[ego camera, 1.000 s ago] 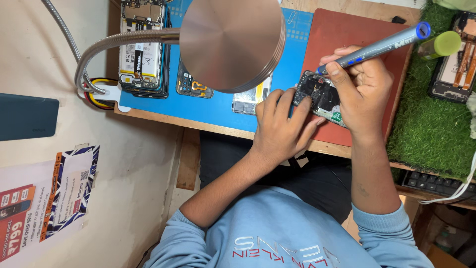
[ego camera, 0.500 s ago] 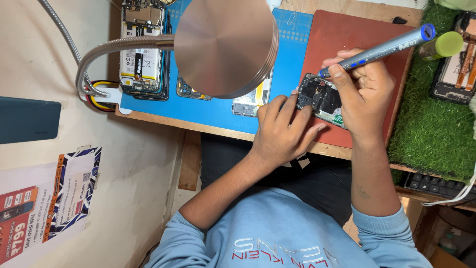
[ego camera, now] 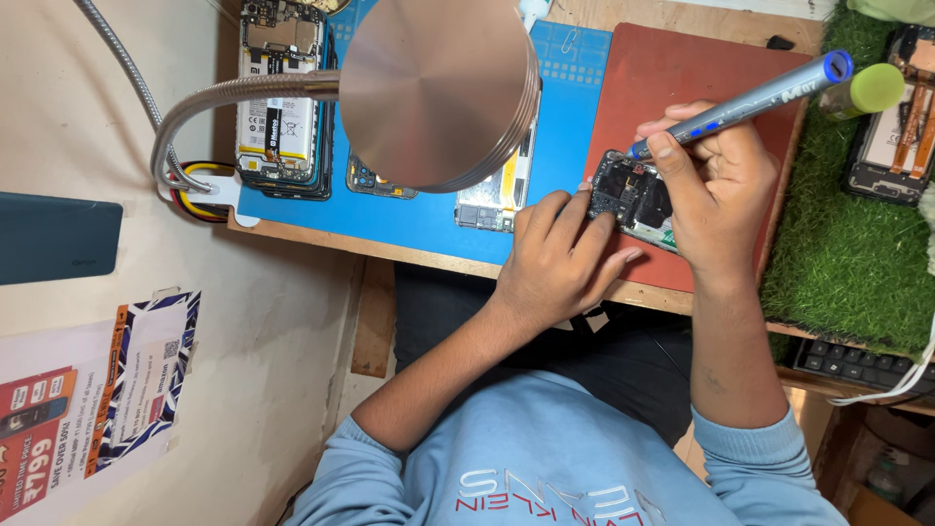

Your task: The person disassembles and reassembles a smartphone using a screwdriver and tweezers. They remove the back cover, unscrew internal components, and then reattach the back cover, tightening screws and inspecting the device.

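Bench surroundings: a round metal lamp head [ego camera: 438, 93] on a gooseneck hangs over the blue mat [ego camera: 575, 127] and hides the upper parts of a small board [ego camera: 375, 180] and a screen assembly [ego camera: 497, 200] lying there. An opened phone with its battery showing [ego camera: 282, 97] lies at the mat's far left. A patch of green artificial turf [ego camera: 847, 244] to the right carries another opened phone [ego camera: 896, 131] and a yellow-green cap [ego camera: 874, 88].

The opened phone body [ego camera: 633, 200] lies on the red mat [ego camera: 682, 88], near its front edge, long axis tilted, running from upper left to lower right.

Left hand [ego camera: 560, 263]: fingers spread, tips pressing the phone's left end. Right hand [ego camera: 716, 190]: pinching a grey-blue electric screwdriver [ego camera: 740, 102]. Its long axis slants from the blue cap at upper right down to the tip at lower left; the tip appears to meet the phone's upper edge, though the fingers partly cover it.
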